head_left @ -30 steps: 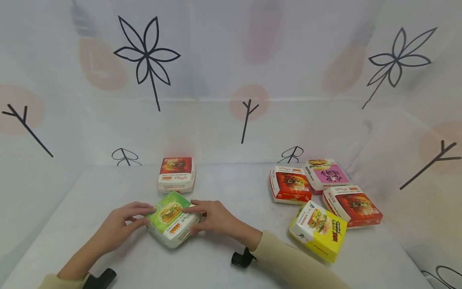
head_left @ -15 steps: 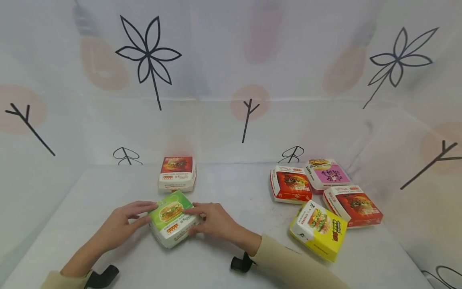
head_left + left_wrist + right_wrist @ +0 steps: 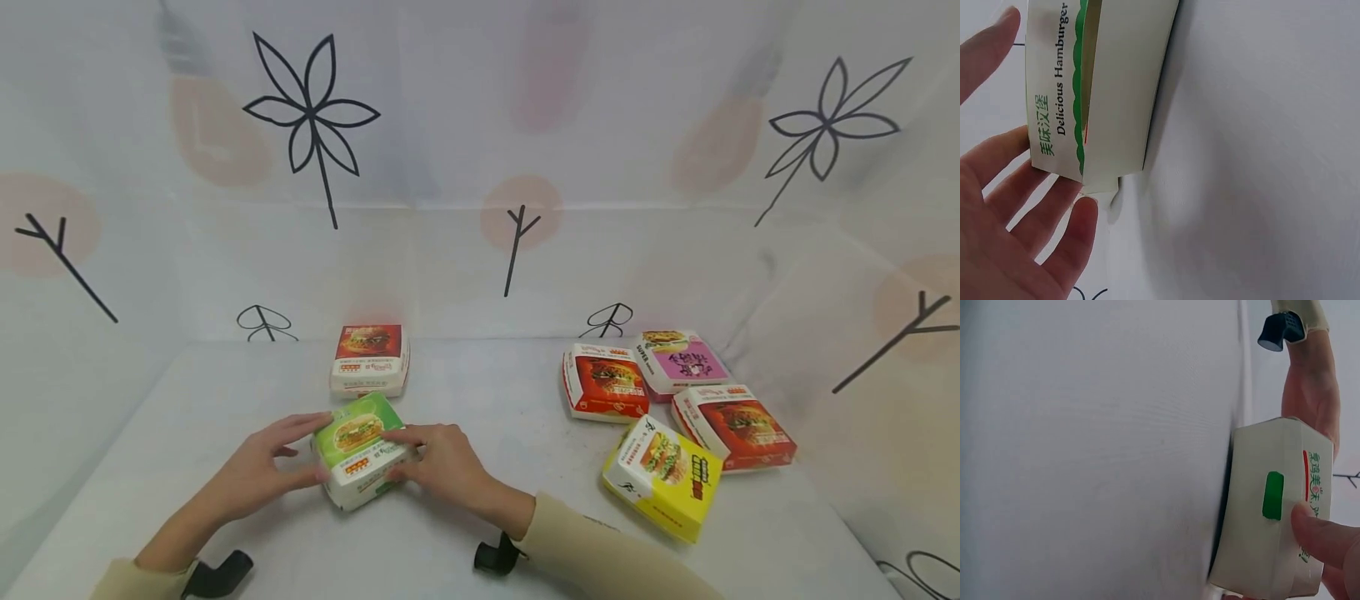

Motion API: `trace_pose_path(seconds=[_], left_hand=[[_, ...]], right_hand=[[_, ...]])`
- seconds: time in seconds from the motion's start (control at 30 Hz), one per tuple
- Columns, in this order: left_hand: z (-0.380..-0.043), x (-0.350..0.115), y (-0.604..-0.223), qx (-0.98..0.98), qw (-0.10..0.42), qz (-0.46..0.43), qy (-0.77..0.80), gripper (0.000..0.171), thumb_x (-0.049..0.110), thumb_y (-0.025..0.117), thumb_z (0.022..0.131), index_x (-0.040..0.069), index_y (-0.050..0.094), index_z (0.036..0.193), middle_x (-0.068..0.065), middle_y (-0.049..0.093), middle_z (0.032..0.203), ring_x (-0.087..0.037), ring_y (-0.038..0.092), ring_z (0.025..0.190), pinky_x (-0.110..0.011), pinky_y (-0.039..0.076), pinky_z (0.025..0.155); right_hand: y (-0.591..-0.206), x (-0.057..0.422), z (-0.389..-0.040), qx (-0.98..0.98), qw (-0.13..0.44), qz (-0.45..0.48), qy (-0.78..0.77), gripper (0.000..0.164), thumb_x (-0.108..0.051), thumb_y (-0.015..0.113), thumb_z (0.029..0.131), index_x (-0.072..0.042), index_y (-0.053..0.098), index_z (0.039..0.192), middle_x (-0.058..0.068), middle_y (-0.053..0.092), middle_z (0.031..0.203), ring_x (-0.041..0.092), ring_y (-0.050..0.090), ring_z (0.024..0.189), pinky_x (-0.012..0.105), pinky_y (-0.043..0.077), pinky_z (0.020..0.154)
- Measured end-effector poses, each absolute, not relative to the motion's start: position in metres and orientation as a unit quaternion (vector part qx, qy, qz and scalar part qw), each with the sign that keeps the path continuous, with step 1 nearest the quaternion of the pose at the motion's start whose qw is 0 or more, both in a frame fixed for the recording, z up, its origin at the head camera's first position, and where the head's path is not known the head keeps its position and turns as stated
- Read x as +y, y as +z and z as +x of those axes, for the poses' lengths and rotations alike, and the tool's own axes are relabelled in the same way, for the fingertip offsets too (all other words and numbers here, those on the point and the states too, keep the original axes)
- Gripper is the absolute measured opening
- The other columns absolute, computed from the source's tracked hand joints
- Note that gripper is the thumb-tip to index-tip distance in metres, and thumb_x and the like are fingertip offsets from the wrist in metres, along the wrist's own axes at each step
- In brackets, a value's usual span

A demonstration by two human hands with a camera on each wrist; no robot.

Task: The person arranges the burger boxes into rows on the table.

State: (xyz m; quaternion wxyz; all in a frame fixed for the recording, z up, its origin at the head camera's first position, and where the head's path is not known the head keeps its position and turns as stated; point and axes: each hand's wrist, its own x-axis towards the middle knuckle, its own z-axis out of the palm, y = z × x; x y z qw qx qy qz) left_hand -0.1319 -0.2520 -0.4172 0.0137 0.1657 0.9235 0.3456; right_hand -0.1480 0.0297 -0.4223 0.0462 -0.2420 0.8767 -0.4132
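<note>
A green-and-white hamburger box (image 3: 363,446), printed with a burger picture, sits closed on the white table, slightly turned. My right hand (image 3: 450,467) grips its right side; in the right wrist view the thumb (image 3: 1325,537) presses on the box's printed edge (image 3: 1311,469), the other fingers mostly hidden behind. At the left side, my left hand (image 3: 258,467) touches the box with spread, lightly bent fingers. In the left wrist view, fingertips lie at the corner of the box (image 3: 1125,94), and the thumb (image 3: 991,47) stands apart from it.
Behind the held box stands a red-and-white burger box (image 3: 369,362). To the right lie a yellow box (image 3: 663,479), a pink box (image 3: 681,362) and two red boxes (image 3: 606,382), (image 3: 735,427) grouped together. A patterned white cloth (image 3: 450,275) hangs behind the table.
The green-and-white hamburger box has turned slightly clockwise, its near corner shifting left. My left thumb has moved down along its side. The other boxes stay put.
</note>
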Motion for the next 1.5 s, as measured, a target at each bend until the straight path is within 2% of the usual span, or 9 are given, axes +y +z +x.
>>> trace_pose_path(seconds=[0.23,0.33,0.47,0.6,0.8,1.1,1.2,1.3,1.5], left_hand=[[-0.131,-0.241,-0.418,0.926,0.012,0.145,0.348,0.083,0.054,0.08,0.078,0.015,0.051,0.145,-0.013,0.052,0.142,-0.037,0.049,0.127,-0.047,0.053,0.087],[-0.129,-0.237,-0.42,0.929,0.007,0.143,0.342,0.089,0.057,0.081,0.075,0.015,0.049,0.146,-0.013,0.05,0.142,-0.036,0.049,0.127,-0.049,0.053,0.089],[-0.128,-0.233,-0.421,0.932,0.002,0.143,0.334,0.094,0.058,0.083,0.072,0.014,0.047,0.147,-0.014,0.049,0.143,-0.036,0.049,0.127,-0.049,0.053,0.089],[-0.128,-0.232,-0.42,0.93,0.007,0.148,0.337,0.093,0.055,0.083,0.073,0.013,0.046,0.147,-0.015,0.047,0.144,-0.037,0.048,0.126,-0.047,0.053,0.087],[-0.131,-0.233,-0.418,0.924,0.015,0.166,0.343,0.091,0.052,0.083,0.074,0.012,0.046,0.147,-0.017,0.043,0.149,-0.039,0.046,0.129,-0.046,0.054,0.087],[-0.137,-0.236,-0.424,0.916,0.005,0.2,0.347,0.088,0.049,0.083,0.077,0.012,0.047,0.148,-0.016,0.034,0.157,-0.042,0.042,0.134,-0.05,0.053,0.089],[-0.137,-0.237,-0.425,0.913,-0.004,0.212,0.348,0.083,0.047,0.082,0.078,0.013,0.05,0.147,-0.015,0.03,0.159,-0.043,0.039,0.136,-0.054,0.051,0.091],[-0.138,-0.238,-0.425,0.911,-0.016,0.221,0.347,0.078,0.045,0.082,0.079,0.015,0.053,0.144,-0.013,0.03,0.16,-0.045,0.036,0.139,-0.061,0.048,0.093],[-0.139,-0.24,-0.422,0.911,-0.046,0.22,0.346,0.066,0.042,0.083,0.079,0.019,0.061,0.137,-0.009,0.039,0.156,-0.044,0.037,0.139,-0.069,0.038,0.099]], right_hand=[[-0.424,0.027,-0.146,0.88,0.024,-0.24,-0.409,0.05,-0.025,0.087,0.076,-0.022,0.072,0.124,-0.001,0.068,0.124,0.001,0.058,0.106,0.022,0.047,0.08],[-0.424,0.026,-0.145,0.882,0.027,-0.233,-0.408,0.057,-0.027,0.087,0.076,-0.022,0.068,0.13,-0.002,0.068,0.125,0.0,0.058,0.092,0.02,0.046,0.072],[-0.423,0.026,-0.144,0.89,0.024,-0.223,-0.397,0.072,-0.03,0.088,0.075,-0.018,0.06,0.14,0.001,0.073,0.112,0.001,0.056,0.079,0.019,0.045,0.061],[-0.423,0.025,-0.144,0.894,0.021,-0.217,-0.393,0.079,-0.031,0.09,0.073,-0.015,0.056,0.143,0.0,0.074,0.1,0.0,0.06,0.082,0.018,0.046,0.065],[-0.424,0.025,-0.145,0.892,0.031,-0.213,-0.399,0.081,-0.031,0.09,0.073,-0.014,0.054,0.144,0.0,0.073,0.107,0.001,0.063,0.088,0.019,0.047,0.067],[-0.423,0.027,-0.142,0.886,0.042,-0.208,-0.412,0.076,-0.034,0.086,0.078,-0.014,0.055,0.144,0.0,0.072,0.112,0.003,0.064,0.093,0.018,0.047,0.057],[-0.421,0.028,-0.141,0.887,0.045,-0.209,-0.41,0.071,-0.032,0.084,0.081,-0.014,0.055,0.144,0.001,0.072,0.115,0.002,0.062,0.084,0.019,0.045,0.054],[-0.42,0.029,-0.141,0.884,0.051,-0.21,-0.416,0.066,-0.029,0.081,0.085,-0.015,0.055,0.144,0.003,0.07,0.119,0.001,0.057,0.066,0.021,0.044,0.049],[-0.421,0.03,-0.139,0.876,0.044,-0.212,-0.431,0.06,-0.024,0.077,0.088,-0.014,0.056,0.143,0.006,0.068,0.124,0.002,0.043,0.043,0.02,0.039,0.042]])
